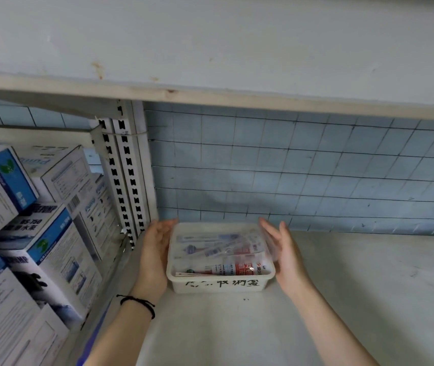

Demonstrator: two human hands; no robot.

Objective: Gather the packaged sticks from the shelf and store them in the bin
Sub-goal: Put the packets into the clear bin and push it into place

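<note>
The white bin (pixel 221 285) stands on the shelf (pixel 342 299), close to its back edge and just in front of the tiled wall (pixel 316 175) with the wire grid. Black handwritten characters are on its front wall. The packaged sticks (pixel 223 268) lie inside it, stacked on each other; the front one has a red and white label.

To the left of the bin the room is narrow: the slotted upright post (pixel 123 175) is near, and behind it stacked cardboard boxes (pixel 39 233) fill the next section. To the right the shelf is open and wide up to the edge of the view. In front of the bin there is also free shelf toward me. The upper shelf (pixel 210 62) hangs low above everything.

My left hand (pixel 155 249) is between the post and the bin, with the palm turned to the left wall of the bin. Its fingers (pixel 167 224) are straight and together, and hold nothing. I wear a black band (pixel 138 303) on this wrist. My right hand (pixel 287 257) is at the right rim, palm turned inward, its fingers (pixel 267 227) straight and a little spread. This hand is blurred, so I cannot tell if it touches the rim or is only just beside it.
</note>
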